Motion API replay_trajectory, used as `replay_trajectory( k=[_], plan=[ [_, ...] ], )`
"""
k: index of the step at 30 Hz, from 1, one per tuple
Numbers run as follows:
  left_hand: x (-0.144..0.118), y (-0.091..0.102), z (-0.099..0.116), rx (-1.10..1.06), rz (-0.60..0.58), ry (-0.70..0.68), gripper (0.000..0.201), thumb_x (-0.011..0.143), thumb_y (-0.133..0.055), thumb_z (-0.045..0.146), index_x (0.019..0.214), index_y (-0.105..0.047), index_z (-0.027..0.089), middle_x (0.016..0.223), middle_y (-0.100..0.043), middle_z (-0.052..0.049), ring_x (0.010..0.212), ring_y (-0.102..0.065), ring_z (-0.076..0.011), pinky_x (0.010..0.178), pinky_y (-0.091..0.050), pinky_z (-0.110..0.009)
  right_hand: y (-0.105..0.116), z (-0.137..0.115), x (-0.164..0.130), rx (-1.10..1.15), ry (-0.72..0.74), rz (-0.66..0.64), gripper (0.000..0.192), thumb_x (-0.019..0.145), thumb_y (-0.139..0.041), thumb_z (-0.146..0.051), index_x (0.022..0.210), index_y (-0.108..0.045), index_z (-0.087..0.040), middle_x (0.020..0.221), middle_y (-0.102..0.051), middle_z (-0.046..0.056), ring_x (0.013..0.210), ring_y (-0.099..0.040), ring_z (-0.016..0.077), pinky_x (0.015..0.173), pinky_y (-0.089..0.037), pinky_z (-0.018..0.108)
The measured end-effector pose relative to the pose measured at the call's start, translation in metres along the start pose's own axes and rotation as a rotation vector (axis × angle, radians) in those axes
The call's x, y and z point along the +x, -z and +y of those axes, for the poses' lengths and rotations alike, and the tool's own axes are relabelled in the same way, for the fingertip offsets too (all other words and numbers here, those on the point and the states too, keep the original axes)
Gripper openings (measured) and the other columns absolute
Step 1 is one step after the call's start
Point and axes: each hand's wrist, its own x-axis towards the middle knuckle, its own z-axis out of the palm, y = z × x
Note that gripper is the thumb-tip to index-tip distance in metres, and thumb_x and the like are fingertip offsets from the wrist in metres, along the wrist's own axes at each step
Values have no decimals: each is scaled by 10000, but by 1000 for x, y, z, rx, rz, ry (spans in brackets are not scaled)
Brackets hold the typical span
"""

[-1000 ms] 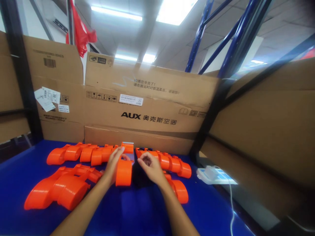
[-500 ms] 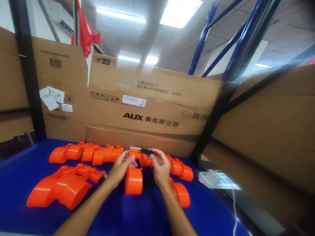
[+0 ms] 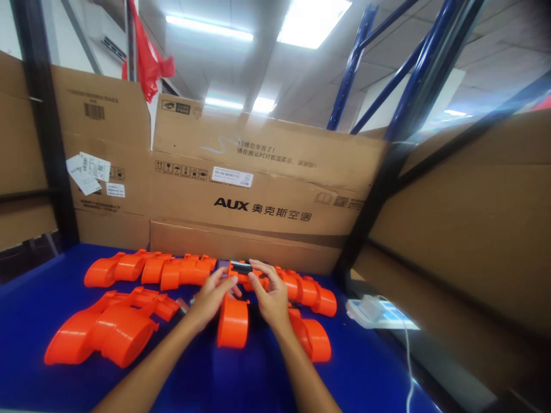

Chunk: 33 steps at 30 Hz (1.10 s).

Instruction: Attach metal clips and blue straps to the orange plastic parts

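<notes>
An orange plastic tape dispenser (image 3: 233,324) is held up over the blue table, its round body hanging below my hands. Across its upper end lies a black bar (image 3: 241,267) with a pale toothed edge. My left hand (image 3: 215,295) grips the dispenser's left side with the thumb in front. My right hand (image 3: 271,292) is closed at the right end of the head, thumb and fingers against it where the black bar ends. Exactly how far the bar sits inside the head is hidden by my fingers.
Several similar orange dispensers stand in a row (image 3: 170,272) at the back. More lie at the left (image 3: 116,332) and beside my right forearm (image 3: 316,340). A cardboard wall (image 3: 185,201) closes the back. A white power strip (image 3: 383,314) with a cable is at the right.
The black bar has moved left into the dispenser's upper end, where before it stuck out to the right. My right hand has moved left with it, and the dispenser has dipped slightly.
</notes>
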Motion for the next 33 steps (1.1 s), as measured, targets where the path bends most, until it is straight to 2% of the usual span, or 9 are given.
replay_trajectory(
  k=[6,10,17,23,29,33],
  plan=[
    [0,-1,3,19,17,7,419,783,-680,449,1086,-609,169,669,-696,-28,550,-611,-157,556,-411,-237,-4,3,-3,14,-53,3,211,864,-693,-354,1036,-697,-231,997,-681,65,906,-623,218,816,-502,362],
    [0,-1,5,55,37,-1,360,782,-670,442,1016,-626,172,629,-683,-19,543,-604,-154,553,-407,-231,-9,5,-5,80,-119,19,249,834,-718,-396,1003,-695,-215,956,-674,60,857,-612,207,769,-503,333],
    [2,1,-2,110,37,-36,345,799,-668,419,1038,-625,175,596,-656,2,526,-594,-148,530,-409,-223,-18,2,-8,260,-263,103,269,797,-749,-421,950,-690,-208,902,-688,44,863,-629,203,820,-500,341],
    [2,-1,-3,82,35,-27,405,772,-703,434,1067,-619,169,591,-653,3,523,-600,-155,540,-431,-236,-21,-3,-8,279,-273,129,274,786,-756,-440,892,-673,-202,867,-683,36,845,-629,192,811,-503,322],
    [1,-1,-4,102,56,-28,389,764,-720,432,1039,-628,173,606,-661,-5,531,-607,-159,559,-449,-248,-21,-2,-9,259,-296,158,287,780,-760,-453,806,-618,-204,752,-619,2,699,-580,159,666,-492,273],
    [1,-1,-4,100,65,-39,389,735,-748,415,1020,-635,176,610,-659,-4,553,-623,-166,559,-452,-246,-20,-3,-10,240,-307,136,289,801,-736,-466,790,-643,-193,746,-637,12,700,-583,165,680,-497,288]
  ],
)
